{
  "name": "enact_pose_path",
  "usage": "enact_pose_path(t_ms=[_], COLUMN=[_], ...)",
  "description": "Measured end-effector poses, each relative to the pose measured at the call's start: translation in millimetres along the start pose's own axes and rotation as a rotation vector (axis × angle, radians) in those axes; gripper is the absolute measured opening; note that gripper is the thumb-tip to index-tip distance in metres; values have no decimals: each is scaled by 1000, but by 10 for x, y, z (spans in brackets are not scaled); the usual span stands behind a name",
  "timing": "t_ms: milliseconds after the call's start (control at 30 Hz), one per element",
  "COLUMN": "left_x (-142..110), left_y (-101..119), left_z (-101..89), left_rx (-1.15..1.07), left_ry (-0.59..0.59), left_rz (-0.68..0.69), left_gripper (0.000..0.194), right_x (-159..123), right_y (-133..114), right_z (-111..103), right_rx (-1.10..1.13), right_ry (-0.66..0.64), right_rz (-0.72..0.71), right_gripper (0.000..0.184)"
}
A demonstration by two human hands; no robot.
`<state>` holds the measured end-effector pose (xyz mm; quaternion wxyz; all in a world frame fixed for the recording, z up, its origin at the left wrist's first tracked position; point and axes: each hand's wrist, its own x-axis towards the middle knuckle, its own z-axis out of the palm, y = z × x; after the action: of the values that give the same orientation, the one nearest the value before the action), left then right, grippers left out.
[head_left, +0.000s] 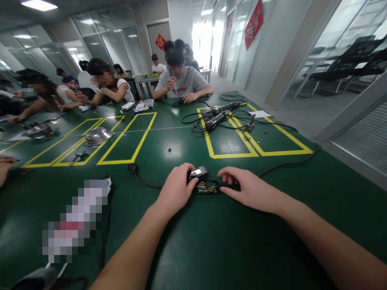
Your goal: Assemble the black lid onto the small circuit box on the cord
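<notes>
A small black power adapter housing lies opened up on the green table, its circuit board [207, 187] with ring-shaped coils facing up. My left hand [177, 186] grips a black casing cover [198, 172] with a white label, tilted just behind the board. Its fingertips are partly hidden behind that cover. At the board's right end is my right hand [249, 188], thumb and curled fingers apart around the dark end of the housing; a firm grip does not show. A black cord runs left from the adapter to a plug [132, 167], and another cable [288, 163] extends right.
Yellow tape rectangles mark the green table [181, 245]. Black cabled tools [217, 120] and small metal parts lie at the back right. A metal bowl [98, 136] sits left, a blurred-out object [78, 217] nearer. A person [181, 82] works opposite; others sit leftward.
</notes>
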<state>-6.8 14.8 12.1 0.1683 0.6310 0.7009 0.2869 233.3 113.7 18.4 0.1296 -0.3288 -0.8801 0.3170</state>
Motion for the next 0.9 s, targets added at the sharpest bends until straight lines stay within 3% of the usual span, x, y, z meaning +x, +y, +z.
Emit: enact_pose_path(t_ms=[67,200,267,367,433,700,900], left_x=[9,-12,-27,-37,-39,-67,-49], left_y=[-15,-15,-5,11,25,66,9], left_z=[5,-99,-191,-297,-325,-377,-382], left_rx=[77,148,180,243,275,238,207], left_ry=[12,61,-5,-224,-288,-384,-348], left_rz=[6,146,142,83,70,55,116], left_gripper=[17,6,10,12,13,16,16], right_x=[-1,-12,-21,-31,-36,-55,-48], right_y=[-6,-18,-24,-35,-45,-60,-41], right_z=[-31,-93,-125,-159,-164,-114,-132], right_rx=[-12,-53,-77,-88,-92,-73,-107], right_ry=[-24,-65,-84,-112,-114,-70,-56], right_rz=[1,1,18,46,50,-47,-103], right_gripper=[22,21,22,22,22,18,21])
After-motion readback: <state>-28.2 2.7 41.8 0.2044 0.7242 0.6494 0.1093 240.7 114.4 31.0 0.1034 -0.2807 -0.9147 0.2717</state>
